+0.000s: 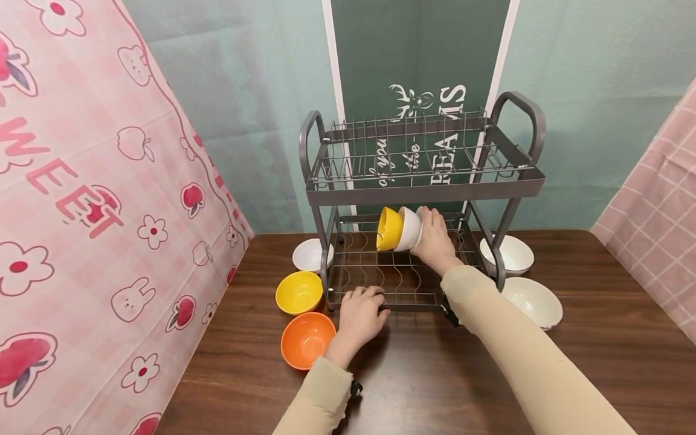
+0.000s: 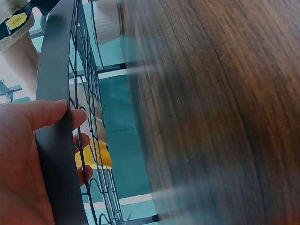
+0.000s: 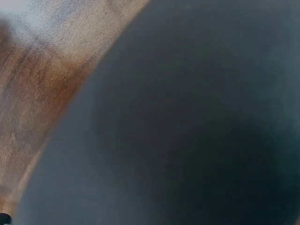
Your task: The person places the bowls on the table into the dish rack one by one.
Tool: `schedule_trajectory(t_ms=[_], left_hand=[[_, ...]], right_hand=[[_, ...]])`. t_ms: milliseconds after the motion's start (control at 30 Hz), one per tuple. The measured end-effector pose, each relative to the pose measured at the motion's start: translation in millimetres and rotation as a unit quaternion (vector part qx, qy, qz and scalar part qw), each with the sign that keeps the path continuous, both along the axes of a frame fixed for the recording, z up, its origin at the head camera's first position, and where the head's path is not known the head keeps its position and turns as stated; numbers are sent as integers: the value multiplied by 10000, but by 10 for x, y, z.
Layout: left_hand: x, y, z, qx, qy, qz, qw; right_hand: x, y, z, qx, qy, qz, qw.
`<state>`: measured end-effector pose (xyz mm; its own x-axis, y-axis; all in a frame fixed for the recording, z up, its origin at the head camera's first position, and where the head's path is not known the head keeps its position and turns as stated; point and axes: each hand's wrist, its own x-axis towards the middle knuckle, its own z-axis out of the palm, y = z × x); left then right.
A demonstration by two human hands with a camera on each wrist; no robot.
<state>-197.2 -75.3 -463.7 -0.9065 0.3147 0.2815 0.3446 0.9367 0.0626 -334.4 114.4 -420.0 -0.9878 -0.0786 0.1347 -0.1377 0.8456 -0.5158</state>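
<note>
A dark grey two-tier dish rack stands on the brown table. On its lower tier a yellow bowl and a white bowl stand tilted on their sides, close together. My right hand reaches between the tiers and holds the white bowl from its right; a further pale rim shows by the fingers. My left hand grips the lower tier's front rail, thumb in front and fingers curled behind it in the left wrist view. A dark blurred surface fills most of the right wrist view, hiding the right fingers.
Left of the rack sit a white bowl, a yellow bowl and an orange bowl. To its right are two white bowls, the nearer larger. The upper tier overhangs the right hand. Printed cloths surround the table.
</note>
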Motion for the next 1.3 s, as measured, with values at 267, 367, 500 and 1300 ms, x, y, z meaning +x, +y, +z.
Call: schedule_trajectory(t_ms=[267, 367, 500, 1300], left_hand=[[3, -6, 2, -12, -4, -26, 10000], [4, -5, 7, -32, -5, -18, 10000], [8, -1, 19, -34, -10, -19, 10000], [0, 4, 9, -6, -72, -41, 10000]], right_hand=[[2, -6, -13, -13, -53, 15, 10000], [-9, -8, -28, 48, -41, -24, 10000], [-17, -5, -45, 125, -8, -48, 9999], [7, 29, -43, 23, -182, 155, 9997]])
